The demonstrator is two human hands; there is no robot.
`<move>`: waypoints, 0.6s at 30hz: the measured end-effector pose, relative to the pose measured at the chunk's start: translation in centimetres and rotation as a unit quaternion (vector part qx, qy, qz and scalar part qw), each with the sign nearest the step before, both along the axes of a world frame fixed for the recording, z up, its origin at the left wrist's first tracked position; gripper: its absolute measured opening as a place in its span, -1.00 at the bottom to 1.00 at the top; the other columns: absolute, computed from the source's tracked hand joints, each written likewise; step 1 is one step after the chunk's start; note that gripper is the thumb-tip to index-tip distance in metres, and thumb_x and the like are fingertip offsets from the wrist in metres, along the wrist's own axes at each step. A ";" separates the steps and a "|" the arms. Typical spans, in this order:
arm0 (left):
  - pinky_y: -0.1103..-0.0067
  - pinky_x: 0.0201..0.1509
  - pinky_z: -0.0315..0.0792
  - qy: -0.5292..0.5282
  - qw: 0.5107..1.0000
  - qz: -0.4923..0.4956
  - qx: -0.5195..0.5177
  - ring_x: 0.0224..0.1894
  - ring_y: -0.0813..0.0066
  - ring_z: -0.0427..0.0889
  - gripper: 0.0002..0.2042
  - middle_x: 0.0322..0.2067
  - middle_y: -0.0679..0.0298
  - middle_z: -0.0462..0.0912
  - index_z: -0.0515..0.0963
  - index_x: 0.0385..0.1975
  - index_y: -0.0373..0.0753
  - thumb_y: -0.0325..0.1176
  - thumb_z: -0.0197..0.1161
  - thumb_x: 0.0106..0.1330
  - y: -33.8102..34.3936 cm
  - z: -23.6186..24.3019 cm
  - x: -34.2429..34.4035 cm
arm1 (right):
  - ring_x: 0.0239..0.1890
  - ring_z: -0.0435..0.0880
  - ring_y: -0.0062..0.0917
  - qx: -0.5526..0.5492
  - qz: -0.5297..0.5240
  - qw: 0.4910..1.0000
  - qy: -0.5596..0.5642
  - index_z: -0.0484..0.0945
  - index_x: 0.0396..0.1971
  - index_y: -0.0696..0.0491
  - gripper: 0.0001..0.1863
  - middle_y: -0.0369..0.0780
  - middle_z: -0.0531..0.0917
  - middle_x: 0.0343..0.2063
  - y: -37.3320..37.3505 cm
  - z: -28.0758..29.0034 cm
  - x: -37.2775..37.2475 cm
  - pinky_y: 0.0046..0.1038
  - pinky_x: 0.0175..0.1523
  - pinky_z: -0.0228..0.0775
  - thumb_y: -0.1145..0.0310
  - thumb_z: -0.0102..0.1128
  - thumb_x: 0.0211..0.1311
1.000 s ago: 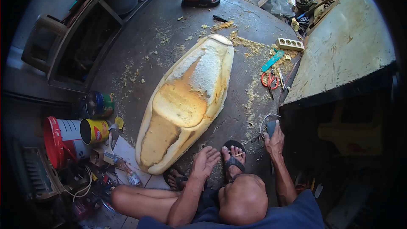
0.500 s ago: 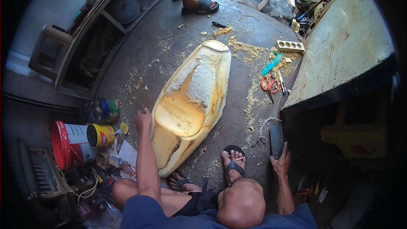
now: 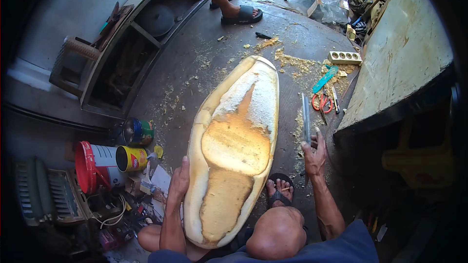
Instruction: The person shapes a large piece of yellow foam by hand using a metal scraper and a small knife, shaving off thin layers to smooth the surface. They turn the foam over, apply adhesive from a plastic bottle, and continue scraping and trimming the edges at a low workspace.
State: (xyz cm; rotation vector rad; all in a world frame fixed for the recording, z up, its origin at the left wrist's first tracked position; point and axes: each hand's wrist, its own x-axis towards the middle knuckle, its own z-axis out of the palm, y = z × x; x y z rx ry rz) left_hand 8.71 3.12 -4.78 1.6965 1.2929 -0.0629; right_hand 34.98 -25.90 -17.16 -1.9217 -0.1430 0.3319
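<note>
A long, cream-and-yellow motorcycle seat foam (image 3: 236, 146) lies in front of me, its near end against my legs. Its top has worn-looking orange-yellow patches and a whitish rough area at the far end. My left hand (image 3: 180, 180) grips its left edge, with some fingers hidden. To the right of the foam, my right hand (image 3: 314, 156) holds a long, flat grey piece (image 3: 306, 117), seen nearly edge-on and pointing away from me. That piece is apart from the foam; its exact kind is unclear.
Foam crumbs litter the floor. Right of the foam lie orange-handled scissors (image 3: 322, 102), a cutter knife (image 3: 335, 99), a teal tool (image 3: 325, 79) and a power strip (image 3: 345, 58). Tins and a red-white bucket (image 3: 87, 165) stand left. Another person's sandalled foot (image 3: 242, 14) is beyond.
The foam has turned more upright in view and come nearer me, tilting its top toward me. My left hand moved down its edge. My right hand lifted the grey piece off the floor.
</note>
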 end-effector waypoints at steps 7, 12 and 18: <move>0.37 -0.08 0.52 0.030 0.998 -0.036 0.041 -0.24 0.23 0.71 -0.35 -0.34 -0.04 0.72 0.62 -0.17 -0.43 0.19 -0.07 0.52 -6.3 4.3 -2.2 | 0.16 0.45 -0.08 0.018 0.129 0.971 -0.201 0.41 0.19 0.24 -0.35 0.09 0.38 0.13 11.1 0.8 4.2 -0.15 0.27 0.34 0.17 0.28 0.16; 0.35 -0.13 0.51 0.047 0.993 -0.028 0.104 -0.29 0.20 0.70 -0.40 -0.38 -0.08 0.71 0.61 -0.19 -0.41 0.15 -0.03 0.52 -8.6 3.9 -4.5 | 0.32 0.29 0.12 0.074 0.146 0.957 -0.239 0.37 0.03 0.22 -0.51 0.22 0.18 0.32 16.6 -1.6 5.2 -0.01 0.39 0.15 0.16 0.18 0.28; 0.38 -0.20 0.46 -0.005 0.991 0.011 0.133 -0.39 0.33 0.58 -0.43 -0.47 0.05 0.63 0.58 -0.25 -0.43 0.05 -0.13 0.59 -8.8 1.9 -5.8 | 0.37 0.21 0.21 0.063 0.159 0.963 -0.211 0.46 -0.22 0.23 -0.61 0.30 0.22 0.33 19.2 -1.4 5.0 0.02 0.44 0.05 0.12 0.06 0.45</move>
